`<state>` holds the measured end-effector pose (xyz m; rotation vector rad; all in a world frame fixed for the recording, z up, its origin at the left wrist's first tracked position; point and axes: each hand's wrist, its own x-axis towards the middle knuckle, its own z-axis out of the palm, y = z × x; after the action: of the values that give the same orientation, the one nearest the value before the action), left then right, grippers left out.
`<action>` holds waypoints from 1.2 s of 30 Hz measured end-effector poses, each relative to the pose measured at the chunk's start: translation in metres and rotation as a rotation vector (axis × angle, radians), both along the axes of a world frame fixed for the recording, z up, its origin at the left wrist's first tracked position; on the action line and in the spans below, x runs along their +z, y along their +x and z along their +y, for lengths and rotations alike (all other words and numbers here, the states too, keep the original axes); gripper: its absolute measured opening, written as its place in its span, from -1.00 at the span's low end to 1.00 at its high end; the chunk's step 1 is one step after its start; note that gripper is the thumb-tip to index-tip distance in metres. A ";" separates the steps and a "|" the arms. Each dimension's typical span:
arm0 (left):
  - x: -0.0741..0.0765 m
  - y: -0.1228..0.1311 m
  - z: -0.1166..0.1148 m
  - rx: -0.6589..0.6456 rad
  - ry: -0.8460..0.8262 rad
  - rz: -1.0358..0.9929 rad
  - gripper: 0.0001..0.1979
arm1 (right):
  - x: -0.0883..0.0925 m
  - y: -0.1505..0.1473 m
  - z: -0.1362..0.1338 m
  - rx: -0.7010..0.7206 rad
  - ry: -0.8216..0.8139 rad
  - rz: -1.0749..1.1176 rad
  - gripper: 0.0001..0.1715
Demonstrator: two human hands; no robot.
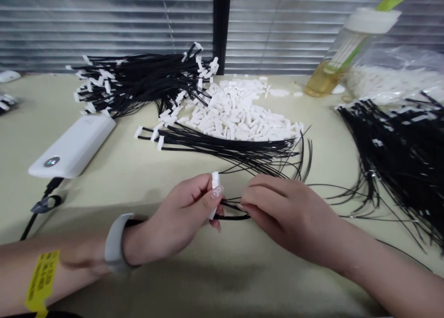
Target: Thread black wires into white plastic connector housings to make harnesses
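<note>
Pinched between the thumb and fingers of my left hand [189,211] is a white connector housing [215,180], standing roughly upright. Black wires [232,217] run from its right side toward my right hand [280,211]. The fingers of that hand are closed around thin black wires just right of the housing; their tips are partly hidden. Beyond both hands lies a bundle of black wires [222,144] with white connectors on its left ends. Behind it is a heap of loose white connector housings [239,114].
A pile of finished-looking black cables [145,79] lies at the back left. The white power bank [74,146] with its cord sits on the left. Many black wires [405,160] cover the right side, near a clear bag [398,79] and a bottle of yellowish liquid [342,59].
</note>
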<state>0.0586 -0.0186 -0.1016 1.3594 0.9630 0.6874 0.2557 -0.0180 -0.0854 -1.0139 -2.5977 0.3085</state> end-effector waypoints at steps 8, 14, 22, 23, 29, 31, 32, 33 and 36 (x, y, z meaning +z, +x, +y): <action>0.002 0.000 0.000 0.010 0.073 0.140 -0.77 | 0.003 -0.001 0.000 0.008 -0.248 0.017 -0.74; 0.002 0.000 -0.001 0.007 0.090 0.156 -0.78 | 0.000 -0.005 0.002 0.011 -0.320 0.091 -0.68; 0.001 0.000 -0.001 0.004 0.090 0.143 -0.77 | 0.004 -0.004 0.003 0.026 -0.435 0.142 -0.67; 0.001 0.000 -0.001 0.004 0.092 0.147 -0.77 | 0.004 -0.004 0.002 0.023 -0.455 0.141 -0.67; 0.003 -0.001 0.000 0.012 0.093 0.160 -0.77 | 0.003 -0.006 0.002 0.038 -0.426 0.121 -0.71; 0.003 0.000 -0.001 0.011 0.100 0.165 -0.77 | 0.000 -0.006 0.002 0.025 -0.337 0.079 -0.72; 0.003 0.000 -0.001 0.012 0.099 0.166 -0.77 | -0.001 -0.005 0.002 0.007 -0.264 0.045 -0.73; 0.003 0.000 -0.001 0.016 0.097 0.165 -0.77 | -0.003 -0.003 0.001 -0.019 -0.174 0.007 -0.75; 0.002 0.001 -0.001 0.051 0.074 0.144 -0.77 | 0.000 0.005 0.001 -0.158 0.165 -0.015 -0.83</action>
<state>0.0593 -0.0196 -0.0998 1.4688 1.0989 0.6759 0.2609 -0.0169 -0.0859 -1.1559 -2.4888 0.0462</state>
